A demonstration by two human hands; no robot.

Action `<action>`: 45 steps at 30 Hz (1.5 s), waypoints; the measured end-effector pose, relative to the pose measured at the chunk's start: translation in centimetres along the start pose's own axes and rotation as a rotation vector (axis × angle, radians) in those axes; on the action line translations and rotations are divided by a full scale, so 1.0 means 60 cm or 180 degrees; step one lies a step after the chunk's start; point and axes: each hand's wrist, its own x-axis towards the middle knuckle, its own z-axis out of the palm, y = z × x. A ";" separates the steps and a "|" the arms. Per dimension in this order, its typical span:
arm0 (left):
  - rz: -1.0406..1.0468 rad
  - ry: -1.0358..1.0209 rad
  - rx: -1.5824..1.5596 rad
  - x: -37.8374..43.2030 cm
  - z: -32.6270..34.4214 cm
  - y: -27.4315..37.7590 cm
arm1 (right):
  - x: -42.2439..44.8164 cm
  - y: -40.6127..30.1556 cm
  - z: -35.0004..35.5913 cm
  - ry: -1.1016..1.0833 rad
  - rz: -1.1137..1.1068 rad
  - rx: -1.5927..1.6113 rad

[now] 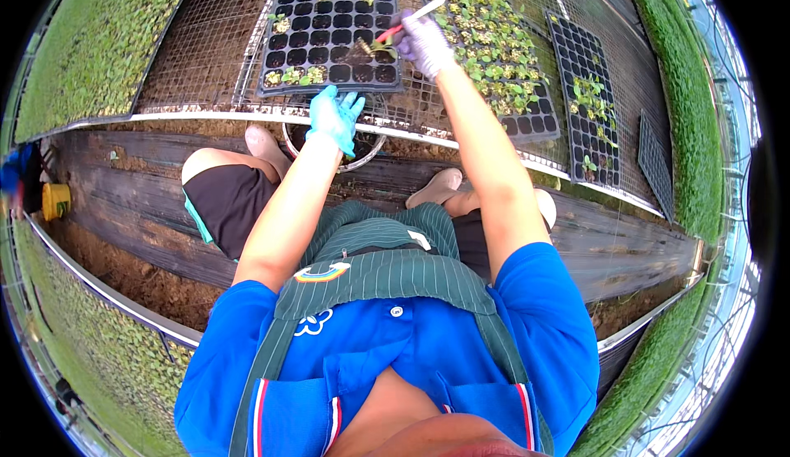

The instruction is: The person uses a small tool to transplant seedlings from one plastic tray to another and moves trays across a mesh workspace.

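My right hand (423, 43), in a pale glove with dark fingertips, grips a small tool (410, 20) with a red and whitish handle. A leafy seedling with a root plug (370, 48) is at the tool's lower end, above a black plastic cell tray (267, 74). The exact contact between fingers, tool and seedling is blurred. My left hand (336, 117), in a light blue glove, lies at the tray's near edge with its fingers spread. The tray has many cells without plants and several with seedlings; a few stand in its near left corner (293, 76).
A wire mesh bench with a white front rail (203, 115) carries the trays. To the right are a dense seedling tray (494, 56), a sparse tray (586, 93) and a small tray (655, 164). A round container (364, 159) sits below the rail. A yellow bucket (57, 201) stands far left.
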 end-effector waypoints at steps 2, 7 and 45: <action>-0.0167 -0.0056 0.0163 -0.021 0.005 -0.010 | -0.035 -0.040 -0.046 0.0070 -0.0242 0.0085; -0.0454 -0.1355 0.1404 -0.102 0.028 -0.093 | -0.161 -0.129 -0.228 0.0737 -0.0625 -0.0319; 0.2890 -0.3471 0.6704 -0.147 0.139 -0.332 | -0.364 -0.009 -0.418 0.1840 -0.0551 -0.1898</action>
